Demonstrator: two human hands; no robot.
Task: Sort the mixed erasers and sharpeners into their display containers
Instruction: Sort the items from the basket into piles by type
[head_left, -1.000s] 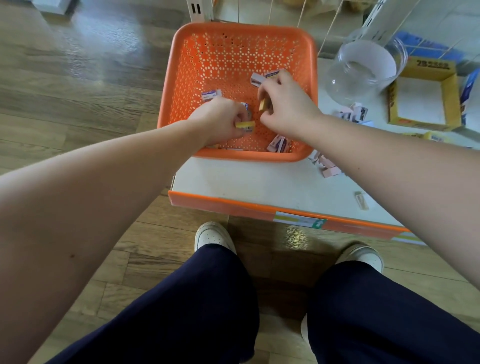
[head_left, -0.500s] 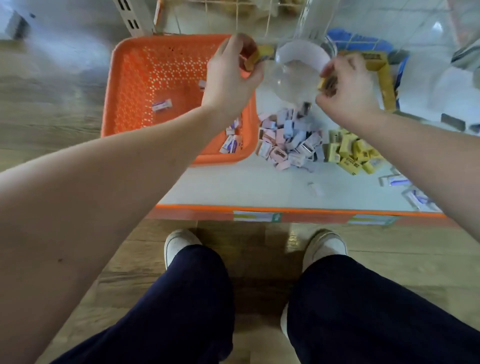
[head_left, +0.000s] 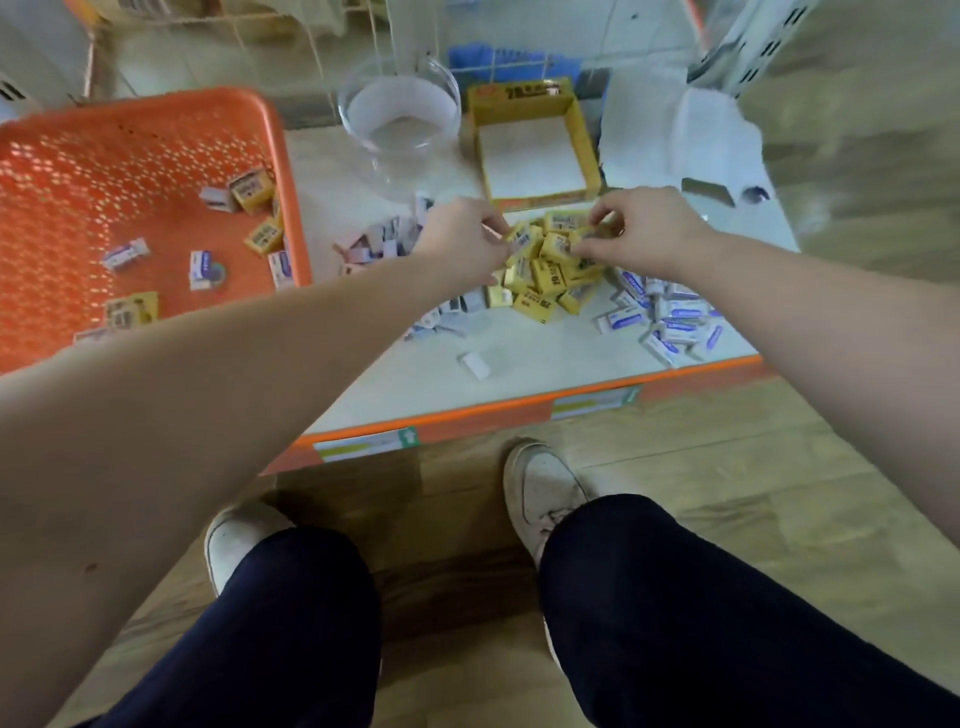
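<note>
Both hands are held over the heap of small yellow boxes (head_left: 545, 275) at the middle of the white surface (head_left: 519, 374). The left hand (head_left: 465, 241) is curled, and a yellow box (head_left: 503, 235) is pinched between its thumb and fingertips at the heap's left side. The right hand (head_left: 647, 234) is likewise curled, with another yellow box (head_left: 589, 234) nipped at its fingertips, though the exact grip is lost in blur. A lilac heap (head_left: 379, 247) is seen just left of the yellow one, and a blue-and-white heap (head_left: 670, 317) toward the front right corner. The orange basket (head_left: 293, 197), with a few mixed pieces in it, is placed at the left edge. A clear jar (head_left: 400, 119) and an open yellow carton (head_left: 582, 135) are set along the back edge
</note>
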